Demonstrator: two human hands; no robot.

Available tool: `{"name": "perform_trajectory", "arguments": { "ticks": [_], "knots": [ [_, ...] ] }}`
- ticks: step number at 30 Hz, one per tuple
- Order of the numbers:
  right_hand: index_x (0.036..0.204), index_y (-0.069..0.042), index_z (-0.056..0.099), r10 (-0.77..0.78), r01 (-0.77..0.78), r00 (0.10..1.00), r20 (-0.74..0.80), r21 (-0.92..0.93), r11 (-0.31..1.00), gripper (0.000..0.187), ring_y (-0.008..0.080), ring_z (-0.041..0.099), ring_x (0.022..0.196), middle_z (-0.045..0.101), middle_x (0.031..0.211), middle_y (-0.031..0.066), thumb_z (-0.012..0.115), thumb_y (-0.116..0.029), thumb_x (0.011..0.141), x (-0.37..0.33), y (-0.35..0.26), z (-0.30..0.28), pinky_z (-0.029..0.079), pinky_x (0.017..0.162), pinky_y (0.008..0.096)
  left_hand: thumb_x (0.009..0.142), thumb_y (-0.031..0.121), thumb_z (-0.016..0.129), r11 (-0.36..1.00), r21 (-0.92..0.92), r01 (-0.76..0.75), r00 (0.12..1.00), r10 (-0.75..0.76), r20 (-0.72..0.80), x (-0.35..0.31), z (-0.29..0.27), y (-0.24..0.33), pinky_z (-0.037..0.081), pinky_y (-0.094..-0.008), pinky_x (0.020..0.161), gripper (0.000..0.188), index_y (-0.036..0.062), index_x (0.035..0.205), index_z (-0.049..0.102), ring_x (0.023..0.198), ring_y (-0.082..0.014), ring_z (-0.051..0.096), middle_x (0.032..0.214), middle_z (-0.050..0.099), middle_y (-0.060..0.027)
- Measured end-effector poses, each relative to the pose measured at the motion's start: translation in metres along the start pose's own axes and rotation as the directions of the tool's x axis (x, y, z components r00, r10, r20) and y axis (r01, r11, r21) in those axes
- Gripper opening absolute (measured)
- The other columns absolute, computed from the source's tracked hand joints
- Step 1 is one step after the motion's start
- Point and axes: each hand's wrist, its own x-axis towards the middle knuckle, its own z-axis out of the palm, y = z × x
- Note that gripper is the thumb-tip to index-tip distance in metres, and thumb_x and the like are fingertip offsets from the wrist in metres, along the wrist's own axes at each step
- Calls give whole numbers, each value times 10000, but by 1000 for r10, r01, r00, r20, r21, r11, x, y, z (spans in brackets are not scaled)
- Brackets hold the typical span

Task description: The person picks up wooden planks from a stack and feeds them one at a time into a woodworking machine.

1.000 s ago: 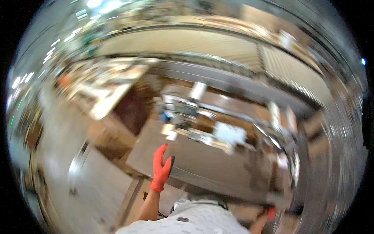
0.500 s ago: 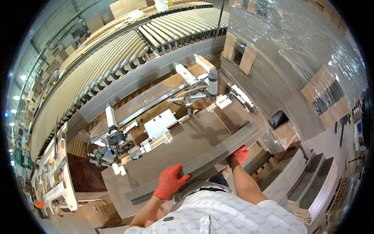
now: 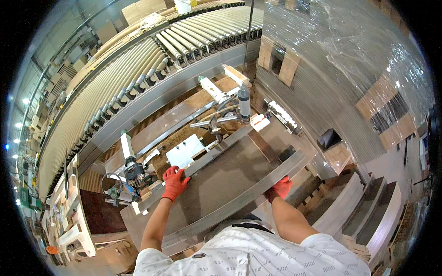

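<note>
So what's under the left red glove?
The left red glove crosses a long grey strip, visible on both sides of it, with a brown surface along the near side. The stretch beneath the glove is covered, so a grip can't be confirmed.

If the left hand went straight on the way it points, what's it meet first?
Likely the white plate, just beyond the grey strip that the left hand is at now. Height is hard to judge from this single view, so it might pass over the plate.
</note>
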Motion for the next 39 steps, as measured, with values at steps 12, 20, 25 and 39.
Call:
{"name": "perform_trajectory", "arguments": {
  "ticks": [12,20,25,39],
  "knots": [
    [1152,-34,636,60,-62,993,98,18,998,555,534,657,1066,721,1125,278,443,-549,1078,-5,-4,-8,513,875,607,893,393,826,999,-42,29,994,-33,-104,6,47,-25,438,-553,1031,462,117,1243,704,1201,-362,609,1214,672,-132],
    [1121,-35,635,96,-99,992,76,32,995,540,544,658,1043,724,1109,283,475,-548,1075,-2,-10,-4,510,862,619,939,378,785,956,167,-240,969,247,-18,62,69,-7,508,-516,853,396,26,1074,662,960,-380,626,999,641,-194],
    [1094,-30,606,64,-69,994,92,62,996,552,552,658,1009,717,1067,300,466,-564,1080,-5,-11,-8,497,847,625,940,380,767,969,191,-155,985,166,-44,55,79,-1,502,-516,913,388,22,1055,674,1025,-372,635,1059,660,-196],
    [1130,-61,620,120,-123,986,115,19,992,532,531,680,1011,734,1074,270,484,-573,1082,-11,-19,-19,514,848,616,896,367,838,986,-30,-164,966,154,-209,56,94,7,481,-519,961,451,30,1138,660,1061,-398,616,1094,653,-196]
  ]
}}
